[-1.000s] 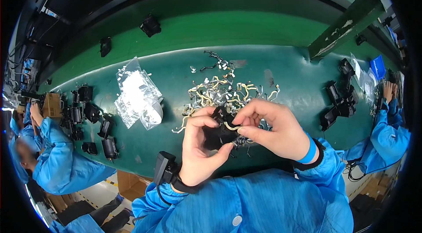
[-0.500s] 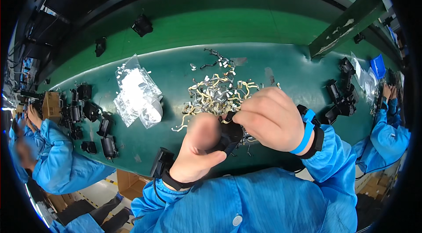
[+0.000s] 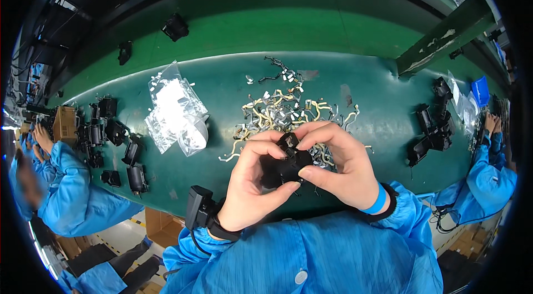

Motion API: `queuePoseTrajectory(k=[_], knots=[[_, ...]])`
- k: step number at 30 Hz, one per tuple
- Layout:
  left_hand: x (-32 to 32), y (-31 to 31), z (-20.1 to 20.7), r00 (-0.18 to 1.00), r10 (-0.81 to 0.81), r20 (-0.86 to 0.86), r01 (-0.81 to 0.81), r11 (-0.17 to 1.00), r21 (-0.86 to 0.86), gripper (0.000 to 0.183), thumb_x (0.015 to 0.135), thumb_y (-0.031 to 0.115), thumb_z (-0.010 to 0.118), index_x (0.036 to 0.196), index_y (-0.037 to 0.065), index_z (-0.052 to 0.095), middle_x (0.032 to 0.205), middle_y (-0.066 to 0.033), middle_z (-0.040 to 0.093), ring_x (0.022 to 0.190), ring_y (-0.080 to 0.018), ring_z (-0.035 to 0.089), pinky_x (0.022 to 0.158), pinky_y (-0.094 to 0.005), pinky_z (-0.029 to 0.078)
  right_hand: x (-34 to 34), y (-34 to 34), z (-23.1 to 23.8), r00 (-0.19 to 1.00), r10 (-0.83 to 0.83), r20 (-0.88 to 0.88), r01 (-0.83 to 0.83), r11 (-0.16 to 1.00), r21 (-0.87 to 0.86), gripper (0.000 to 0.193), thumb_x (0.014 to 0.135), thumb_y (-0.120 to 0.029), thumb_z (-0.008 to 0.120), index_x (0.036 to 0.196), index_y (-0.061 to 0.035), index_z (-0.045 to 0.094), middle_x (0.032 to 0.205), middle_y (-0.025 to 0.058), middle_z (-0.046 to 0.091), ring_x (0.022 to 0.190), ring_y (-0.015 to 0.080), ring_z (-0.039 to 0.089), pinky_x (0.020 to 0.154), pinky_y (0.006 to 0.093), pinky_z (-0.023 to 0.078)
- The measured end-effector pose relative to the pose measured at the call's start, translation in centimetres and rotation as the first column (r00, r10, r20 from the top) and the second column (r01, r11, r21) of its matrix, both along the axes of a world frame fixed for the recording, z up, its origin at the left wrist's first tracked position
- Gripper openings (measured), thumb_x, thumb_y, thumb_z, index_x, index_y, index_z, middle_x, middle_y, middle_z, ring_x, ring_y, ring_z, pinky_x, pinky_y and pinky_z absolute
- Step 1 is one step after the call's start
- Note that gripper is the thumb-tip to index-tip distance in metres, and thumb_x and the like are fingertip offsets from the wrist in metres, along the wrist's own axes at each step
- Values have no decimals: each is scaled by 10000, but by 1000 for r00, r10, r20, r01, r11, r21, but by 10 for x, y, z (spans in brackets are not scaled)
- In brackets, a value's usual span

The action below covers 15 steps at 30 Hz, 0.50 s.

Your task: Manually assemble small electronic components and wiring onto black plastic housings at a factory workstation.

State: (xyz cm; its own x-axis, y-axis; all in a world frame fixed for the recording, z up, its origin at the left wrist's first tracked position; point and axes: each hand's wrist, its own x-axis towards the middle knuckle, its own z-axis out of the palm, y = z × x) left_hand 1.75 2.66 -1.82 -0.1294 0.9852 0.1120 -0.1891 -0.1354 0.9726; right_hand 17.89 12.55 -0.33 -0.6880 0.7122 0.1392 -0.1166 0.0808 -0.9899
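Note:
Between both hands, close to my body at the table's near side, is a black plastic housing [image 3: 287,167] with a smaller squarish piece at its far end. My left hand [image 3: 247,180] wraps around its left side, thumb along the near edge. My right hand [image 3: 338,161] grips the right side, with the thumb on top and the index finger at the small end piece. Just beyond the fingers lies a loose pile of short cables [image 3: 272,113], cream, grey and black, with small connectors. The housing's underside is hidden.
A clear plastic bag of small white parts [image 3: 176,113] lies left of the pile. Black housings [image 3: 133,149] are grouped on the left, more housings [image 3: 430,133] on the right. A green post [image 3: 444,38] rises at the far right. Co-workers in blue [image 3: 83,188] sit on both sides.
My right hand has come down and left onto the housing, its thumb now pressing on it. My left hand has turned, so its fingers and the housing show more clearly.

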Motion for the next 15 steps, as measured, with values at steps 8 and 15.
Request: queuePoseTrajectory(k=[8, 15], knots=[[2, -1, -1, 939, 136, 317, -77, 978, -192, 59, 902, 32, 609, 948, 49, 575, 1250, -85, 510, 1105, -137, 500, 974, -312, 377, -4, -3, -7, 999, 23, -24, -24, 999, -45, 313, 769, -8, 735, 1053, -44, 611, 1075, 80, 615, 1053, 215, 584, 938, 338, 441], [3, -1, 1, 869, 165, 466, -22, 955, -297, 58, 919, 75, 615, 880, 48, 582, 1214, -52, 557, 1054, -132, 525, 929, -303, 401, -3, 2, -9, 999, 47, 15, -48, 994, 93, 289, 733, -27, 765, 995, -64, 648, 1040, 83, 634, 1029, 251, 596, 932, 366, 450]])
